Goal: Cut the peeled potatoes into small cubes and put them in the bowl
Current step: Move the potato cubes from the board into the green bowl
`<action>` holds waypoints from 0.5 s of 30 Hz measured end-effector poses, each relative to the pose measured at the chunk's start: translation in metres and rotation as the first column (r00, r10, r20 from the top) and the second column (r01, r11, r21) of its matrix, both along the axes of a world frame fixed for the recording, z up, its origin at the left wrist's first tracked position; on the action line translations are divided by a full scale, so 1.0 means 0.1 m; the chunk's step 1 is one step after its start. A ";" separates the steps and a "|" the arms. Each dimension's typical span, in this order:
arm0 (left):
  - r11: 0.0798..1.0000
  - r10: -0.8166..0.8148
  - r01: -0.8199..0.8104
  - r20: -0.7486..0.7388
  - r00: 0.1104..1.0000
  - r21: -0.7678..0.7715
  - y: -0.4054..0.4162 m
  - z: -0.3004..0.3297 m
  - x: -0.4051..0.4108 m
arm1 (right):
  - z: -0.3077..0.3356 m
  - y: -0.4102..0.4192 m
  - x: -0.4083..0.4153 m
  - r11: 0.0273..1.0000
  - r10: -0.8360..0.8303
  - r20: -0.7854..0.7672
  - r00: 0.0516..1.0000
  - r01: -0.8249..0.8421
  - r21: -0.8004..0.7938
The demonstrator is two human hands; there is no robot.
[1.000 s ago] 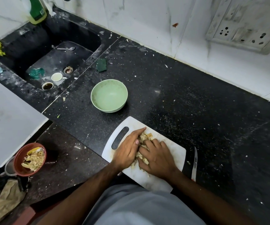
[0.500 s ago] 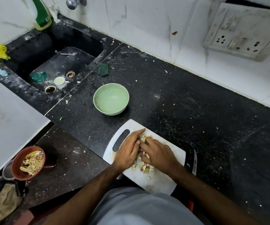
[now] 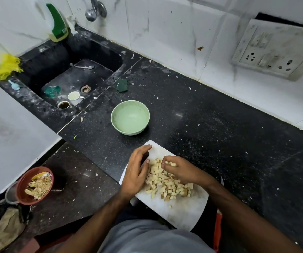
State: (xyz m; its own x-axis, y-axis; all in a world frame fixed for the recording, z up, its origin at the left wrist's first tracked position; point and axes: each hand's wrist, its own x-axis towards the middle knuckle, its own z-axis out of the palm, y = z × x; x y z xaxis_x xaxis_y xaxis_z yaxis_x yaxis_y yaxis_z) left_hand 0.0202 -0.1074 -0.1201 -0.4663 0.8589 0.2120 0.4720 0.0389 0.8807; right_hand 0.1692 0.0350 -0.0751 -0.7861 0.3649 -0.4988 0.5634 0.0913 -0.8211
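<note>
A pile of small potato cubes (image 3: 167, 185) lies on the white cutting board (image 3: 185, 212) at the counter's front edge. My left hand (image 3: 137, 170) stands on its edge at the pile's left side, fingers straight, over the board's handle slot. My right hand (image 3: 179, 170) rests on the pile's far right with its fingers curled around a few cubes. The pale green bowl (image 3: 130, 117) stands empty on the black counter just beyond the board. The knife (image 3: 221, 181) lies to the right of the board, mostly hidden behind my right forearm.
A sunken black sink (image 3: 70, 77) at the far left holds cups and a spoon. A green scrub pad (image 3: 122, 85) lies near it. A red bowl of peelings (image 3: 35, 185) sits on the lower ledge at left. A socket panel (image 3: 274, 50) hangs on the tiled wall.
My hands have drawn apart, uncovering the pile of cubes. The right hand has lifted a few cubes off the far end of the pile.
</note>
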 end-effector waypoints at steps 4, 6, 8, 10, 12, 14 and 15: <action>0.964 0.263 -0.260 -0.083 0.961 0.051 -0.01 0.12 -0.40 | 0.03 0.03 -0.06 0.997 -0.008 0.048 0.999 0.012 -0.079; 0.916 0.401 -0.401 -0.031 0.916 0.021 0.03 0.16 -0.68 | 0.03 0.06 -0.11 0.992 -0.026 0.023 0.999 0.028 -0.122; 0.876 0.480 -0.477 0.030 0.877 -0.072 0.12 0.19 -0.99 | 0.07 0.07 -0.18 0.984 -0.068 0.023 0.997 0.071 -0.163; 0.865 0.478 -0.459 0.056 0.876 -0.204 0.24 0.18 -1.28 | 0.08 0.09 -0.24 0.979 -0.087 0.059 0.994 0.097 -0.177; 0.890 0.399 -0.356 0.105 0.911 -0.286 0.37 0.17 -1.51 | 0.09 0.08 -0.30 0.965 -0.111 0.103 0.989 0.132 -0.225; 0.919 0.305 -0.233 0.201 0.931 -0.319 0.49 0.15 -1.64 | 0.07 0.07 -0.37 0.931 -0.164 0.134 0.977 0.198 -0.306; 0.924 0.272 -0.184 0.237 0.933 -0.336 0.52 0.15 -1.66 | 0.07 0.07 -0.39 0.916 -0.189 0.149 0.971 0.229 -0.330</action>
